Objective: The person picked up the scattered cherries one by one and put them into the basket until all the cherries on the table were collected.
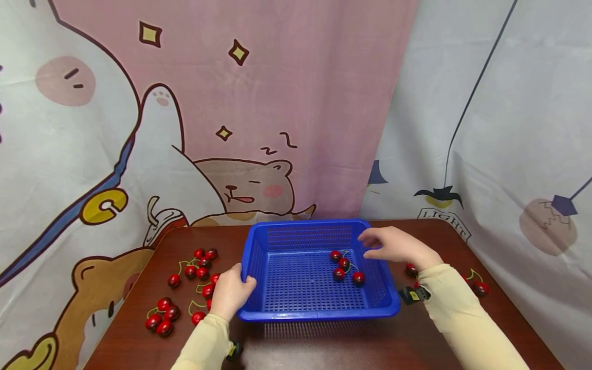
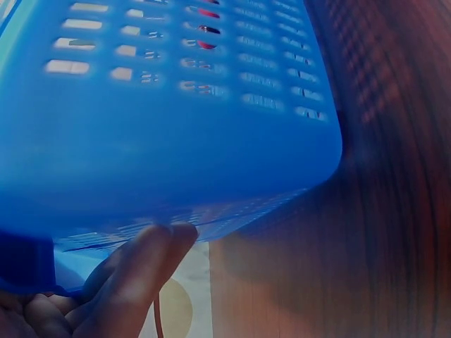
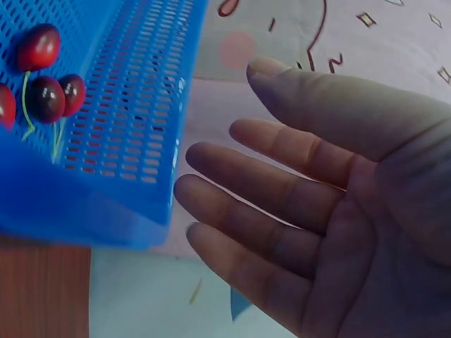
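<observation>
Head view: left hand (image 1: 231,293) grips blue plastic basket (image 1: 319,313); right hand (image 1: 399,245), spread alongside, next needs pinching round red cherries (image 1: 172,312) (apparently loading)

- One blue basket (image 1: 319,314) and one table (image 1: 370,344) are seen.
- Four cherries (image 1: 344,263) are held in the basket.
- At the left, fourteen cherries can be counted: six in the far cluster (image 1: 202,273), four in the near cluster (image 1: 171,312), four by the left hand (image 1: 230,292), where more may be hidden.
- At the right, at least two cherries (image 1: 480,288) are made out; the rest are blocked by the arm.
- Two hands are shown, the second being the right hand (image 1: 400,246).
- Three yellow stars (image 1: 239,52) are printed behind.
</observation>
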